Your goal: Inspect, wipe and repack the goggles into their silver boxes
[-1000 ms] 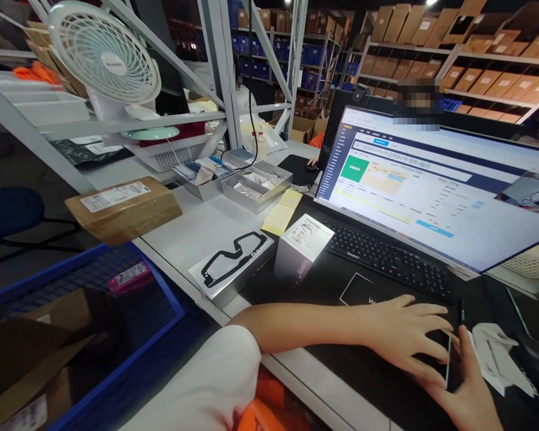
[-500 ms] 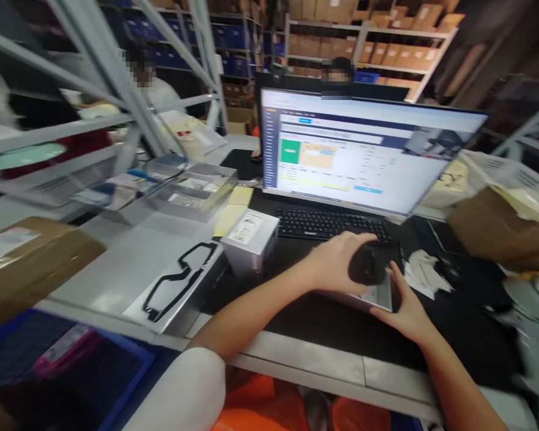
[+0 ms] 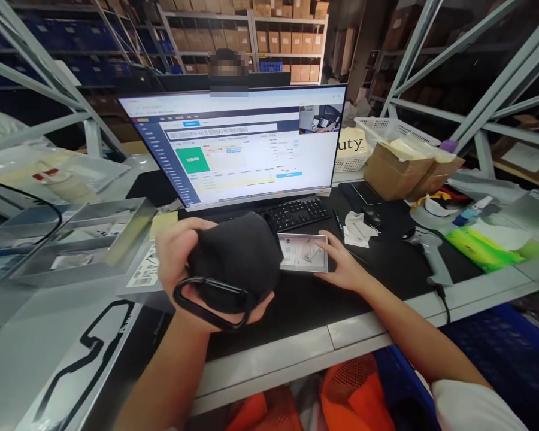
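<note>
My left hand [image 3: 175, 263] is closed around a black soft case [image 3: 236, 257] with a black carabiner loop [image 3: 206, 305] hanging from it, lifted above the dark desk mat [image 3: 314, 299]. My right hand [image 3: 344, 266] rests on the near edge of a small silver box [image 3: 303, 252] that lies flat in front of the black keyboard [image 3: 291, 212]; its fingers are curled against the box. Behind the keyboard stands a lit monitor [image 3: 238, 143].
A metal tray [image 3: 72, 239] and a silver box lid with a black outline drawing [image 3: 85, 353] lie at the left. A barcode scanner [image 3: 426, 251], brown cardboard boxes [image 3: 399, 167], a white basket [image 3: 386, 129] and green packets [image 3: 485, 245] sit at the right. Another person sits behind the monitor.
The view has swung to the right. My left hand has lifted the black case up and toward me, away from the silver box, which my right hand still holds on the mat.
</note>
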A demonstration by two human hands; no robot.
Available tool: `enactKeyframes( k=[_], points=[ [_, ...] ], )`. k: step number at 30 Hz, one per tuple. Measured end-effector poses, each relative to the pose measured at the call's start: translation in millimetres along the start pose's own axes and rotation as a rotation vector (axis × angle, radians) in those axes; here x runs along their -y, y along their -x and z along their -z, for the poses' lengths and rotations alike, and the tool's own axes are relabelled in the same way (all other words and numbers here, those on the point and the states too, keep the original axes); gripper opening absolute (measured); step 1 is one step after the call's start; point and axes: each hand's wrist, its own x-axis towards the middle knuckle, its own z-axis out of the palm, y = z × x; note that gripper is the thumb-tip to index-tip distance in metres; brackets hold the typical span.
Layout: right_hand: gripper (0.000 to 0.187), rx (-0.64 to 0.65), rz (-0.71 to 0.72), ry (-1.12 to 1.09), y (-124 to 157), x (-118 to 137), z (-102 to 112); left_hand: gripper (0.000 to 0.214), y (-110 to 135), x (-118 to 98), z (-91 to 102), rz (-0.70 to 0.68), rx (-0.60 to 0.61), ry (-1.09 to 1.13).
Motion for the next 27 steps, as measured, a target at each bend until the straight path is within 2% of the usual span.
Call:
enactKeyframes(
  k=[2, 3, 4, 8, 10, 12, 15, 19, 23, 26, 27],
  points=[
    [0.078, 0.021, -0.046, -0.011, -1, -3, 0, 0.095, -5, -10, 5.7, -0.118, 0.006, -0.026],
    [0.076, 0.029, -0.061, -0.015, -1, -4, 1, 0.092, -7, -16, 8.4, -0.154, 0.063, -0.030],
    [0.075, 0.037, -0.073, -0.018, -2, -5, 1, 0.089, -9, -22, 10.7, -0.166, 0.173, -0.034],
    [0.074, 0.057, -0.104, -0.021, -2, -10, 2, 0.083, -8, -42, 10.1, -0.110, 0.776, -0.054],
    [0.075, 0.060, -0.117, -0.024, -3, -12, 2, 0.082, 0, -49, -1.1, -0.070, 0.967, -0.075],
    [0.077, 0.062, -0.130, -0.028, -3, -13, 2, 0.083, 13, -51, -19.8, -0.041, 1.089, -0.099],
    [0.078, 0.063, -0.140, -0.038, -4, -14, 1, 0.085, 35, -46, -53.8, 0.007, 1.213, -0.181],
    [0.073, 0.077, -0.144, -0.025, -4, -15, 3, 0.088, 56, -34, -87.3, -0.004, 1.282, -0.262],
    [0.069, 0.110, -0.148, 0.023, -2, -9, 8, 0.094, 59, -26, -96.2, 0.002, 1.312, -0.251],
    [0.051, -0.049, -0.056, 0.132, -9, 9, 11, 0.093, 56, -24, -95.6, 0.047, 1.343, -0.208],
    [0.044, -0.063, -0.014, 0.157, -15, 18, 11, 0.092, 55, -24, -95.6, 0.052, 1.348, -0.203]
  ],
)
